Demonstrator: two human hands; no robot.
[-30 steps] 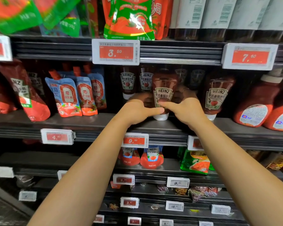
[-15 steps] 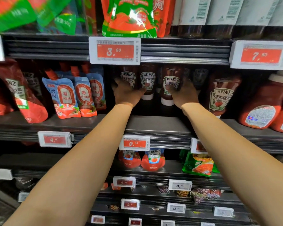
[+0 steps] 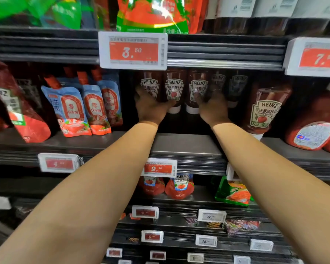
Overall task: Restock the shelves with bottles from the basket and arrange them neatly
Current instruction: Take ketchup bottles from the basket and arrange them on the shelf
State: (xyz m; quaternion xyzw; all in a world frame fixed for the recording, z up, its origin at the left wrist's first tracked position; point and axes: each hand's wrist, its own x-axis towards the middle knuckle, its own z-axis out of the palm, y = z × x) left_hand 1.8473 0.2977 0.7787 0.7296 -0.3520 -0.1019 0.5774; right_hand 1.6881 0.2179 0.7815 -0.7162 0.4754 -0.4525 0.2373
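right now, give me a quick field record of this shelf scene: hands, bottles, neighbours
left hand: on the left-most Heinz bottle, fingers curled on it
right hand: against the third Heinz bottle, grip partly hidden
middle bottle: upright on its white cap, between the hands
shelf: bare front strip below the bottles
left neighbours: blue pouches
right neighbour: larger Heinz bottle

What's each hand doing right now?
Left hand: fingers curled round the left Heinz bottle.
Right hand: grips the third Heinz bottle.
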